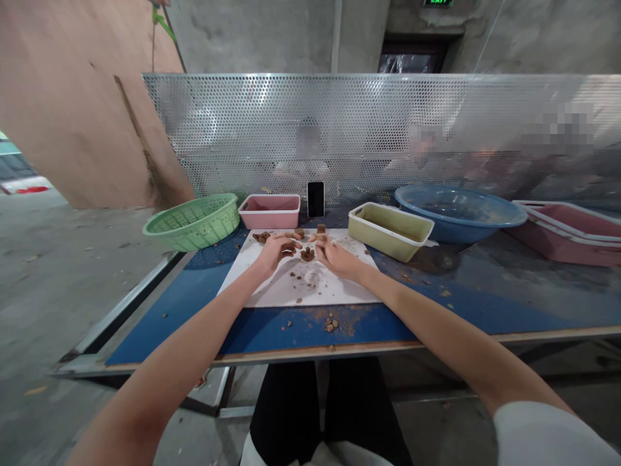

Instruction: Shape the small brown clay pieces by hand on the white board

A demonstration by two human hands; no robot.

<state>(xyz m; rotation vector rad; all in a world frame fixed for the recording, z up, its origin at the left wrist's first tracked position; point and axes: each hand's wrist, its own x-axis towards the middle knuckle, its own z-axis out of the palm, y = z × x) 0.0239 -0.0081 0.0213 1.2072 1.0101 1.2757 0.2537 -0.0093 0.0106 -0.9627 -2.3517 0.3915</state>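
A small, rough brown lump that looks like clay (pixel 307 255) rests on a white board (pixel 262 288) between my hands. My left hand (pixel 277 251) is just left of it, fingers bent and thumb apart, with no object seen in the grasp. On the right side, my right hand (pixel 334 254) has its fingers stretched toward the lump; whether they touch it is hard to see. Behind the hands stand two brown blocks, one near the middle (pixel 299 232) and one farther right (pixel 321 228). A crumbly brown piece (pixel 261 237) lies at the board's back left.
Along the back are a green basket (pixel 196 226), a pink tub (pixel 270 220), an upright phone (pixel 315 199), a yellow-green tub (pixel 383 236) and a blue basin (pixel 436 223). Pink trays (pixel 572 243) are far right. Crumbs (pixel 332 323) lie near the table's front edge.
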